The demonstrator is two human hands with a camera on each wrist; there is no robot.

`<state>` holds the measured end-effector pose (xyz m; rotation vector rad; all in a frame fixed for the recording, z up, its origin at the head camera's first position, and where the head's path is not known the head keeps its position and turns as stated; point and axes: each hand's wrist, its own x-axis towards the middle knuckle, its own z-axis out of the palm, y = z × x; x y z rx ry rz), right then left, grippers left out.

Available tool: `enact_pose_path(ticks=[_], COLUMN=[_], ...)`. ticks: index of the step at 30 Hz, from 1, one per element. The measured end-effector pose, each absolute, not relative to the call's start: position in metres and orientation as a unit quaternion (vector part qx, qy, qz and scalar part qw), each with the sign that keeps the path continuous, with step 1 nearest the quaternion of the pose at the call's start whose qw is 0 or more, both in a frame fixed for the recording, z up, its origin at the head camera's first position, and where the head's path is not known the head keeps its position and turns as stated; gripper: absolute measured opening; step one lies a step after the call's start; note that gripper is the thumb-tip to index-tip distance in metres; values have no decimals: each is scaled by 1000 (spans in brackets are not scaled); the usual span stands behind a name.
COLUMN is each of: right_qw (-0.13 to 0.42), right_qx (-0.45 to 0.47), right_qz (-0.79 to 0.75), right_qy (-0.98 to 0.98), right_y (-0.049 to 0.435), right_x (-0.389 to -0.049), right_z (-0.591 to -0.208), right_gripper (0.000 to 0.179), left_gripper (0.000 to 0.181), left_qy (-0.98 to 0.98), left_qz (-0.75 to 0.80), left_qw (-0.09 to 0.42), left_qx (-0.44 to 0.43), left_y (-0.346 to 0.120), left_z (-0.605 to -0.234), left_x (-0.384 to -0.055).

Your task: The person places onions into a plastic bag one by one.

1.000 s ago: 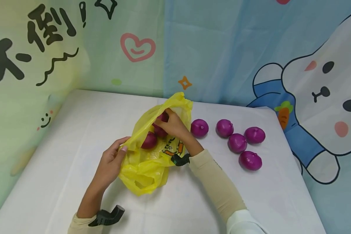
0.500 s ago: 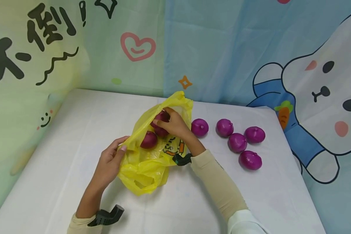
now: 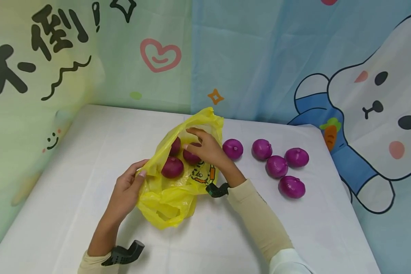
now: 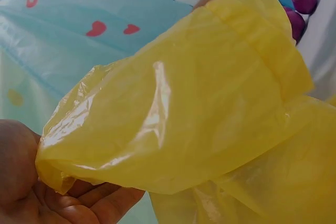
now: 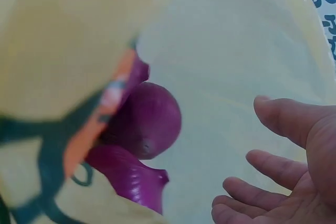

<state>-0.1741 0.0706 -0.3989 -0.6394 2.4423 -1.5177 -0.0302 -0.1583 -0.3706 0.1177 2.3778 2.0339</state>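
A yellow plastic bag (image 3: 168, 201) lies mid-table with its mouth held wide. My left hand (image 3: 125, 190) pinches the bag's left rim between thumb and fingers; in the left wrist view the film (image 4: 173, 103) hangs from that grip. Inside the bag are three purple onions, one near the front (image 3: 172, 167). My right hand (image 3: 209, 148) is within the bag's mouth, above the onions, its fingers spread. The right wrist view shows the right hand's fingers (image 5: 262, 171) apart from the nearest onion (image 5: 149, 121), with nothing between them.
Several more purple onions stand on the white table right of the bag: one (image 3: 233, 149) close beside it, another (image 3: 262, 149) farther along, and a cluster including the front one (image 3: 292, 187). A printed curtain (image 3: 253, 64) rises behind the table.
The right hand has let go of an onion inside the bag and drawn back slightly right, fingers spreading. That onion now sits farther left. The left hand keeps its grip on the rim.
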Motion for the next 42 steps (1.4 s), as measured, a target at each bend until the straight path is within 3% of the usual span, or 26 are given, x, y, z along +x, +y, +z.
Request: enact_pose_path(ticks=[9,18,26,30,33,42], right_qw=[85,-9,-62,-79,-82,-36], right_qx=[-223,-219,-170,-144,-118,-61], right_qz=[-528,-596,-644,-663,-653,-521], right_qy=[815,773,743,730,744,851], right_y=[87,113,147,180,193,189], right_x=[-168,-150,-159,-194,-204,-172], right_z=[-382,-352,-378,-447,-473,-443], right_gripper=[51,34,30,37,47,73], left_gripper=[30,30,30,30,30,30], left_qy=[753,754,768,769,769,777], left_qz=[657,656,640,639,639,629], left_qw=[13,12,13,10,8,-1], left_qx=[35,36,23,24,27,24], left_y=[-160,-161,-160,-160,-162,-166], left_z=[-369,-370,-369,-369,-369,-369], left_x=[-29,-31,-26,-26,-26,-27])
